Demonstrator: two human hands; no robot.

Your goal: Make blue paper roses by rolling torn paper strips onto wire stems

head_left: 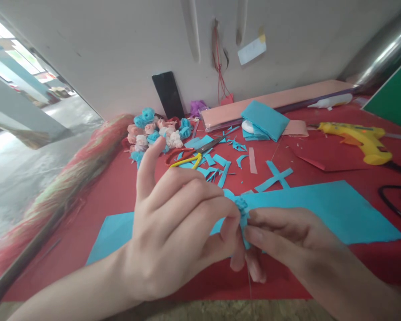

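Above the red table (120,187), both hands pinch a blue paper flower (242,209).

the small blue rosette (242,209) pinched between the left hand (177,223) and the right hand (287,240) is crinkled, matt crepe paper, like the flat blue sheet (321,209) under it. the table cover (120,187) is matt red, paper or cloth. at the far edge the paper flowers (153,129) are ruffled and matt, and the black phone (169,93) is glossy. the scissors (194,156) have metal blades and plastic loops. near the right edge the yellow glue gun (361,138) is smooth, shiny plastic. the pipe (384,49) in the far right corner is polished metal.
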